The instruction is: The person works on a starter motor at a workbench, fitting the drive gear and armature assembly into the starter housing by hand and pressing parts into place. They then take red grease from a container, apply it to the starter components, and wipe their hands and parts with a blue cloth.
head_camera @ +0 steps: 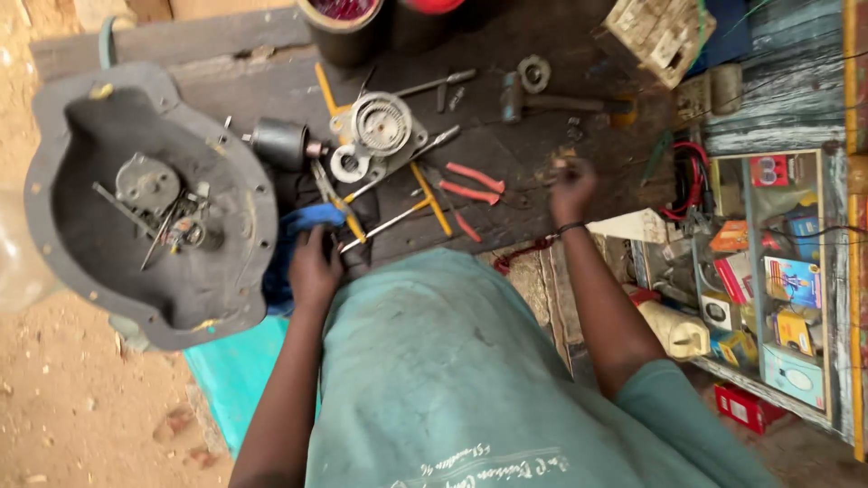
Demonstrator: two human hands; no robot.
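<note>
The left hand (314,267) rests at the near edge of the dark, grimy wooden workbench (524,154), its fingers curled together over a crumpled blue cloth (303,221) and a dark object beneath them; what exactly they grip cannot be told. Just beyond the knuckles lies a pair of yellow-handled pliers (336,199), and beside that a long steel screwdriver with a yellow handle (389,221).

The right hand (571,188) is raised over the bench farther right, a dark band on its wrist, fingertips drawn together around something small and blurred at their tips; what they pinch cannot be made out.

Between the two hands lie red-handled pliers (470,185), their handles spread apart on the wood. Farther out sits a round silver metal plate with a coiled centre (381,124), a white ring (349,164) just beside it, and a small grey cylindrical motor (278,143) to its left. A large grey moulded housing (63,244), open side up with small metal parts inside, stands at the left end of the bench, over sandy ground. Toward the back lie a hammer (542,103) and a metal washer-like ring (533,73). At the right stands a glass-fronted case (836,298) of small colourful boxes.
</note>
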